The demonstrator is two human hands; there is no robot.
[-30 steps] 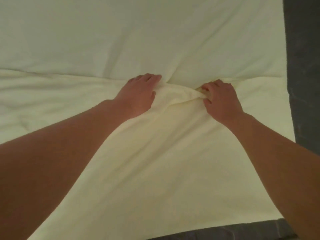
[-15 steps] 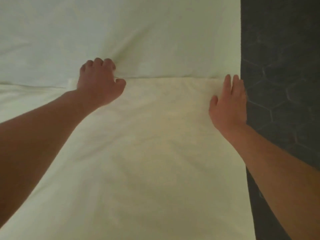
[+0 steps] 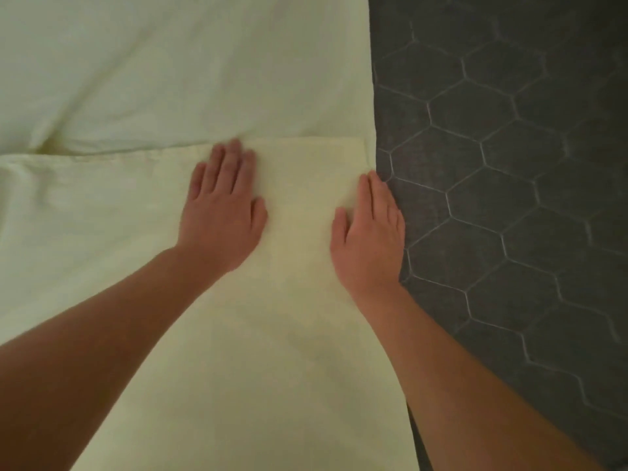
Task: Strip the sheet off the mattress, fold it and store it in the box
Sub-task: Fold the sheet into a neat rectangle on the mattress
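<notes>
The pale yellow sheet [image 3: 170, 79] lies spread over the dark grey mattress [image 3: 509, 198], which has a hexagon quilt pattern. A folded layer of the sheet covers the near half, its far edge running across the middle of the view. My left hand [image 3: 222, 212] rests flat on this folded layer, fingers straight. Flat along the sheet's right edge lies my right hand [image 3: 370, 236], fingers straight and together, beside the bare mattress. No box is in view.
Bare mattress fills the right side of the view. Wrinkles run through the sheet at the far left.
Both hands let go of the bunched cloth and spread apart. My left hand then slid right and flattened. The view shifted right, showing more bare mattress.
</notes>
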